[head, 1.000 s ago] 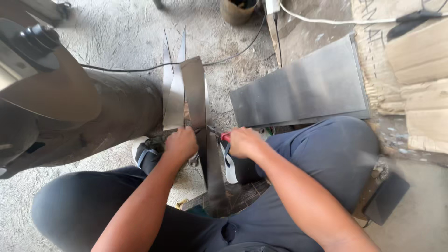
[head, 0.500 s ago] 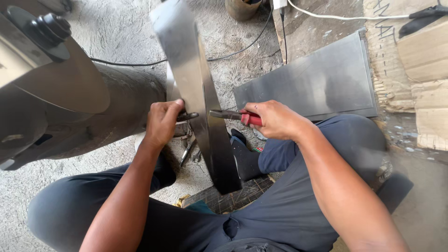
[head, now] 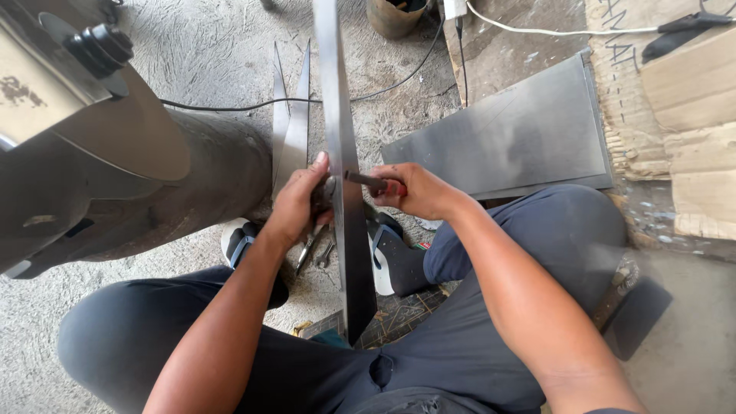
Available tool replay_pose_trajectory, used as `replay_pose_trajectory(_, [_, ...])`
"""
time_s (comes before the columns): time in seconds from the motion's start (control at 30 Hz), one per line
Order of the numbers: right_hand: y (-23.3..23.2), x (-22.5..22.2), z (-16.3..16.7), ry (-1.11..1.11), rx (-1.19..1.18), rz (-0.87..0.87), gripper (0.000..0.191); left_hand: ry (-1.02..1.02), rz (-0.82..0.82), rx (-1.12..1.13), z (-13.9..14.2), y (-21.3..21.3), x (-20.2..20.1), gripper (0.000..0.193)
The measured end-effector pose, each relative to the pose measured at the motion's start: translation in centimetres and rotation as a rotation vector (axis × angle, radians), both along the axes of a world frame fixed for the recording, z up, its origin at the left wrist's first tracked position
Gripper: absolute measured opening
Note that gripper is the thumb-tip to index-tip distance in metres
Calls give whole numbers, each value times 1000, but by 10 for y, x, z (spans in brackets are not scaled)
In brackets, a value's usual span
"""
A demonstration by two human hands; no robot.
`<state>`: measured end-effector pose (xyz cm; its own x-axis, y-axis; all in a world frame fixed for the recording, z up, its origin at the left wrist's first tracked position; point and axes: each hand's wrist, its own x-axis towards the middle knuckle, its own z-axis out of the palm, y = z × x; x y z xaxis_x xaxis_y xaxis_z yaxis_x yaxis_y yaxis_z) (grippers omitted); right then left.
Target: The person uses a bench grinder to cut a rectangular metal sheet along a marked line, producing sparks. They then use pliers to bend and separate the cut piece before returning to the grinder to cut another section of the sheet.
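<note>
metal strip point(head: 341, 138) long axis runs away from person, edge-on | L hand point(head: 295, 203) clamped on strip | R hand point(head: 418, 192) gripping red-handled tool point(head: 376, 184)

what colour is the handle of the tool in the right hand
Red, seen in the head view: the tool handle shows in the right hand.

The metal strip point(head: 343, 192) I hold is dull grey; my tool's handle point(head: 392, 186) shows red. My trousers point(head: 475, 337) are dark blue, my shoes point(head: 238, 239) white and black, the far-right cardboard point(head: 690, 92) tan.
</note>
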<state>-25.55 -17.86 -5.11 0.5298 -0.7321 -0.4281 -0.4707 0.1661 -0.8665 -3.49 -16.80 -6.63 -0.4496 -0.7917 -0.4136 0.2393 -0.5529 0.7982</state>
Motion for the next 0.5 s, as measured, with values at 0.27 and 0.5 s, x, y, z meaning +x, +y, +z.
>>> replay_pose_trajectory(0.27, [-1, -18, 5, 699, -209, 109, 28, -1042, 3, -493, -7, -12, 23, 61])
replay_pose_trajectory(0.5, [20, 2, 12, 960, -152, 283, 32, -1394, -475, -514, -6, 4, -6, 46])
